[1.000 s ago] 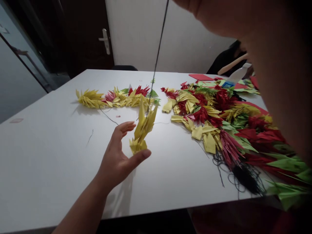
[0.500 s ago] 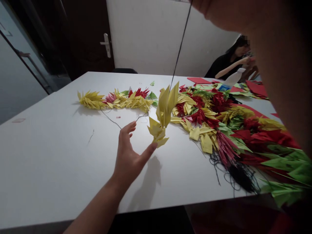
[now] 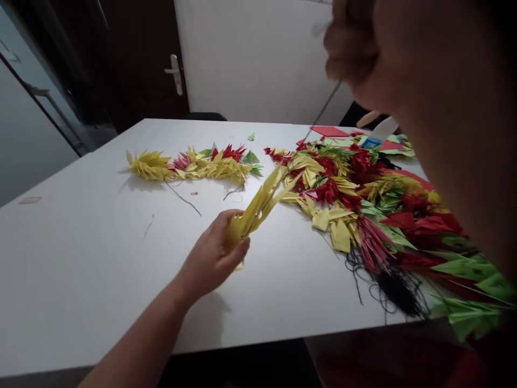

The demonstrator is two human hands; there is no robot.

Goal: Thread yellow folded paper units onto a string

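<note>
Yellow paper strand on a thread

Yellow folded-paper strand sits mid-table, near end clamped in left hand, fingers curled tight round it. Long axis runs near-left to far-right, tip pointing up twd the loose paper pile on the right. Right hand is raised close to camera, blurred, fingers together & seemingly pinching the black thread; grip not fully clear. Strand looks v. light, floppy between pieces, creases easily; best held at its base w/ gentle pinch, not squeezed. Finished garland lies far-left on white table.
</note>
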